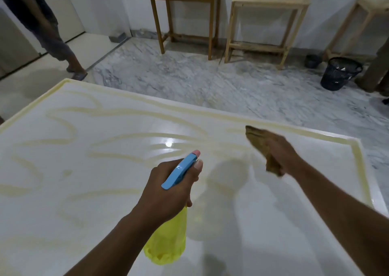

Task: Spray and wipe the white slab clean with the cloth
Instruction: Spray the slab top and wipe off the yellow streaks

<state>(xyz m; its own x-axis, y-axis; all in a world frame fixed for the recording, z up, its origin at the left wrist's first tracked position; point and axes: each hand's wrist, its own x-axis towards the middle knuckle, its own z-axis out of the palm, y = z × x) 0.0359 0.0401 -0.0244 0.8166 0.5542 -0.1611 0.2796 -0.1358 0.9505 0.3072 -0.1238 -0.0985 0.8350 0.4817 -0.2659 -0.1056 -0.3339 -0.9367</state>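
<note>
Head view: left hand [168,183] wrapped around yellow spray bottle [168,240], blue nozzle [181,170] aimed forward over white slab [84,191]. Right hand [280,149] clutching brown cloth [259,141], low over slab's far right part, near its yellowish border. Yellow streaks [117,156] mostly ahead and left of both hands; nearer the left hand, likely next spray target.

White slab [105,191] w/ yellowish streaks across top & along edges, brown cloth [257,138] pressed near far-right edge.
</note>
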